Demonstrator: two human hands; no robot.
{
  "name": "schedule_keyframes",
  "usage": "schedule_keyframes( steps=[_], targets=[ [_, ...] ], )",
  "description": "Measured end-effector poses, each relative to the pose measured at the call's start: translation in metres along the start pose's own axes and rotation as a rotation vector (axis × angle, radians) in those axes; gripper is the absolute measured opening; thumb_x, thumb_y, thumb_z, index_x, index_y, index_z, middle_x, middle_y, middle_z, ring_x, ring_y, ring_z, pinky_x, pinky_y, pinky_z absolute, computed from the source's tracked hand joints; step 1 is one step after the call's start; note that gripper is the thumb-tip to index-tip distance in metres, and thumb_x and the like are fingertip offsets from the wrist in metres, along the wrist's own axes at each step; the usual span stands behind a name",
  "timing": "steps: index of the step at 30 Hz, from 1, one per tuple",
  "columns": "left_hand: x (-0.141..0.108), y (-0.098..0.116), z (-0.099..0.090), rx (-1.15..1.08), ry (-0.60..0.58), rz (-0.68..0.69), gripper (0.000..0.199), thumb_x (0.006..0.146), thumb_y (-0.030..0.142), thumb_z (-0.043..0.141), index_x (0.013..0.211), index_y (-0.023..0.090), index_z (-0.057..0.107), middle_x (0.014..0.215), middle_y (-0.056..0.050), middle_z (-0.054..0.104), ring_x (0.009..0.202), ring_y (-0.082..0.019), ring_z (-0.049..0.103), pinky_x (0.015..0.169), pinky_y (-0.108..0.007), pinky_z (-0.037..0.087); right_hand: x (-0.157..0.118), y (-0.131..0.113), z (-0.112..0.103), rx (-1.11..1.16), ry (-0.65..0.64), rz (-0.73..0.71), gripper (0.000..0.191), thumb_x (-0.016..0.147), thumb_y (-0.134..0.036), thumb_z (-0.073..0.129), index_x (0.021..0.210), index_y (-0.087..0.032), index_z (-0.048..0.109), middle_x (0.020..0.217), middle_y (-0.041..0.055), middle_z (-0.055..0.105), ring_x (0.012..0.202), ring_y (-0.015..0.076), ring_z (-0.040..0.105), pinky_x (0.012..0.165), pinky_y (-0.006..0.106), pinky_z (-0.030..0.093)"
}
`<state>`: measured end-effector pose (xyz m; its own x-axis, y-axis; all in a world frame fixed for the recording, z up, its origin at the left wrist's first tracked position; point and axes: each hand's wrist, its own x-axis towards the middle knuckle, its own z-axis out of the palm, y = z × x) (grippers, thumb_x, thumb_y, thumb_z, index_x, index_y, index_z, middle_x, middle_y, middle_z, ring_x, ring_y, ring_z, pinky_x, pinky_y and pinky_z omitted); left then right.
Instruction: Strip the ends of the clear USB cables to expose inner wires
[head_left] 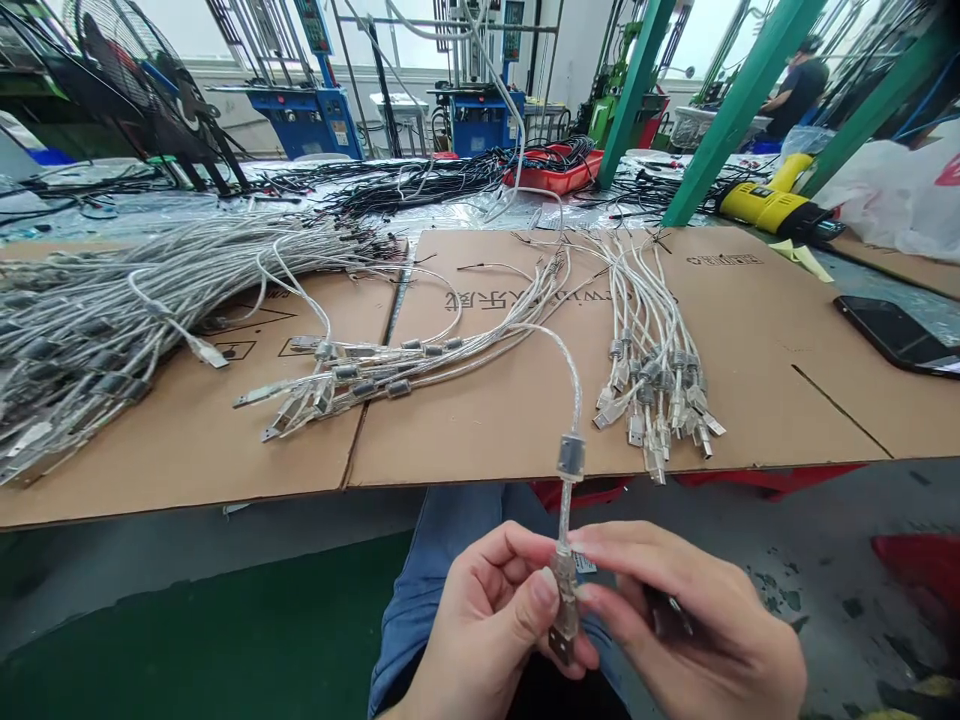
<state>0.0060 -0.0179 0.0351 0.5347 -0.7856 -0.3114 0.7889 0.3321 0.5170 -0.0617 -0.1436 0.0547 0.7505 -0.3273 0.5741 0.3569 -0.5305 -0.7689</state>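
Left hand [484, 625] clamped on the clear USB plug [565, 600] at the lower centre of the frame, I see from my remote seat the right hand [705, 620] just beside it, its grip unclear to me, while bundled USB cables [656, 375] lie on cardboard [772, 340] right of centre.

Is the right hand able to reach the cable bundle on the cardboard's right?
Probably yes: nothing visible blocks the way from the right hand to the cable bundle near the front edge of the cardboard, though that hand's fingers are at a USB plug.
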Motion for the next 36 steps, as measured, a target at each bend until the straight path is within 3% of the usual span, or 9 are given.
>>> schedule_keyframes(
  steps=[4,13,22,28,36],
  targets=[
    [0.0,0.0,-0.001,0.023,0.006,0.015,0.021,0.068,0.027,0.074,0.074,0.013,0.059,0.056,0.001,0.067,0.045,-0.009,0.065,0.044,-0.013,0.053,-0.004,0.002,0.008,0.008,0.049,-0.049,0.04,0.068,0.007,0.061,0.095,-0.02,0.071,0.082,0.0048,0.075,0.072,0.0179,0.07,0.061,0.024,0.059],
    [0.001,0.0,-0.002,0.057,0.002,-0.003,0.022,0.069,0.027,0.073,0.075,0.013,0.057,0.057,0.001,0.067,0.046,-0.008,0.064,0.044,-0.013,0.052,-0.005,0.004,0.01,0.03,0.052,-0.013,0.035,0.07,0.006,0.06,0.091,-0.02,0.071,0.08,0.0045,0.074,0.07,0.0172,0.07,0.06,0.023,0.058],
    [0.001,-0.004,-0.005,-0.029,-0.046,-0.085,0.02,0.07,0.025,0.072,0.076,0.013,0.057,0.061,0.001,0.069,0.044,-0.008,0.064,0.04,-0.012,0.052,-0.002,0.006,0.01,0.103,0.018,0.104,0.02,0.074,0.001,0.057,0.07,-0.018,0.062,0.069,0.0023,0.066,0.057,0.0129,0.063,0.051,0.02,0.051],
    [0.001,-0.001,-0.005,0.028,-0.005,-0.052,0.023,0.068,0.027,0.074,0.074,0.013,0.056,0.061,0.0,0.069,0.043,-0.007,0.063,0.04,-0.012,0.051,-0.011,0.012,0.008,0.061,-0.004,0.139,0.019,0.079,-0.003,0.058,0.08,-0.021,0.063,0.076,0.0008,0.068,0.064,0.0133,0.065,0.054,0.019,0.052],
    [-0.002,0.005,0.003,0.244,0.142,0.068,0.023,0.065,0.024,0.077,0.07,0.012,0.058,0.058,0.002,0.065,0.047,-0.007,0.062,0.047,-0.014,0.052,-0.003,0.008,-0.002,-0.052,-0.17,-0.016,0.027,0.077,0.004,0.057,0.094,-0.013,0.066,0.083,0.0066,0.07,0.074,0.0129,0.067,0.069,0.017,0.054]
  ],
)
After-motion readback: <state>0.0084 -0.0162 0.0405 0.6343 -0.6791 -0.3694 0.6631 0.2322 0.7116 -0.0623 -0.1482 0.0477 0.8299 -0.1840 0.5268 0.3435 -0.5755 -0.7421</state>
